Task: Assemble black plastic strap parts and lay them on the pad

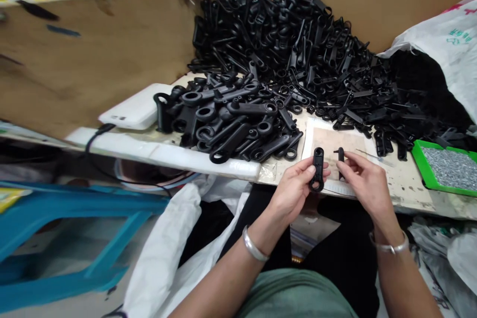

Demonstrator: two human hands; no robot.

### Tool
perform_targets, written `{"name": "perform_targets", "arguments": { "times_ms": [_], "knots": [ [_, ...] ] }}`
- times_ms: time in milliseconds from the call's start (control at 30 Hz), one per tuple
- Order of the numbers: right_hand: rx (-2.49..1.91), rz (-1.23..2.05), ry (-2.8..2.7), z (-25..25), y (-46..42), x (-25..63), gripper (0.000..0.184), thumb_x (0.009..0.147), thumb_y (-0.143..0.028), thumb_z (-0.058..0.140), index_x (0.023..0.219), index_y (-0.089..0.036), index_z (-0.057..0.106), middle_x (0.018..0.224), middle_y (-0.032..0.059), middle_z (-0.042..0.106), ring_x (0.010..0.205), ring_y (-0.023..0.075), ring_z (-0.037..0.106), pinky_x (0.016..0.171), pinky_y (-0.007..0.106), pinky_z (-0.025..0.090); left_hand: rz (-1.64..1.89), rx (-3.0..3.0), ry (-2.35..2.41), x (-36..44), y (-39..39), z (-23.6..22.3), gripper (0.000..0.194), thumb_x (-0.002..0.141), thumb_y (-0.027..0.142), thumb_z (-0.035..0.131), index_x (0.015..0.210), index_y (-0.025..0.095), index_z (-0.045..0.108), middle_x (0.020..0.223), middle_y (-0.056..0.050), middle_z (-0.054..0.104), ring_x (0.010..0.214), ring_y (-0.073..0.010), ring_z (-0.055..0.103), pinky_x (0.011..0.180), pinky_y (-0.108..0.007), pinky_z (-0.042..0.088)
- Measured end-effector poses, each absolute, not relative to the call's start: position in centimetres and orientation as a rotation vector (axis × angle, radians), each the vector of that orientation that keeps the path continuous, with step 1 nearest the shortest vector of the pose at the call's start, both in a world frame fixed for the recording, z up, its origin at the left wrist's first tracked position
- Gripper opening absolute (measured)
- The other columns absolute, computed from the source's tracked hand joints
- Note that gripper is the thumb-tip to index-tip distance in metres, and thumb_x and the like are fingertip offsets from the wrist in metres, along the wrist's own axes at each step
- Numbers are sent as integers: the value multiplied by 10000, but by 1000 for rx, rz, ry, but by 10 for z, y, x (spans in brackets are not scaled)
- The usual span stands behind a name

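Note:
Between the thumb and fingers of my left hand [294, 186] is a black plastic lever [318, 168], held upright, with a ring at its lower end and a recessed face toward me. My right hand [367, 179] pinches a smaller, narrow black plastic piece [341, 161] with a short pin sticking out at its upper left. The two parts are apart, side by side above a white-edged sheet [309, 134] at the table's front edge. Left of my hands lies a heap of similar black levers [238, 119].
A large pile of black plastic parts [283, 39] covers the back of the table against cardboard. A green tray [421, 164] of small metal pieces stands at the right. A white power bank [134, 109] with a cable lies left. A blue stool [74, 218] stands at lower left.

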State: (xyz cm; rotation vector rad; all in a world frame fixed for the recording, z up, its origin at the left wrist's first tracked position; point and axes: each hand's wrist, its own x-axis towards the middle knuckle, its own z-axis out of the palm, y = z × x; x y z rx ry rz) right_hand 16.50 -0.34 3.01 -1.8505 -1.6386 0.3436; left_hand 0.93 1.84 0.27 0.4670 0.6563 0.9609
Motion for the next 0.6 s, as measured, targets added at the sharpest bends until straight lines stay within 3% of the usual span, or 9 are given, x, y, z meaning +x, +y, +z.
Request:
{"name": "perform_targets", "arguments": {
  "times_ms": [100,300,467,600],
  "knots": [
    [-1678,398,-1488,31,-16,149,309,850,-390,620,1095,-218,697,860,43,707,680,181,645,662,324,557,1009,504,595,12,16,4,257,774,161,705,1027,119,718,1003,-111,737,862,-173,682,704,-226,482],
    [-1671,239,-1519,25,-15,124,276,885,-336,567,1101,-236,705,905,66,696,746,204,655,707,350,564,1105,594,583,22,10,5,313,753,220,743,1061,164,735,1052,-79,744,1076,-235,648,1008,-336,446],
    [-1694,243,-1568,23,-12,128,292,897,-313,550,1122,-201,699,928,82,687,769,215,658,713,361,548,1132,687,607,20,9,-2,361,783,242,726,1141,195,710,1178,-78,710,1197,-243,594,1081,-355,406],
    [-1691,204,-1602,28,-16,129,293,904,-303,536,1124,-194,695,944,94,690,819,228,660,737,365,544,1101,805,583,16,8,-4,469,742,163,748,1204,205,674,1305,-86,641,1260,-248,555,1093,-347,410]
  ]
}}
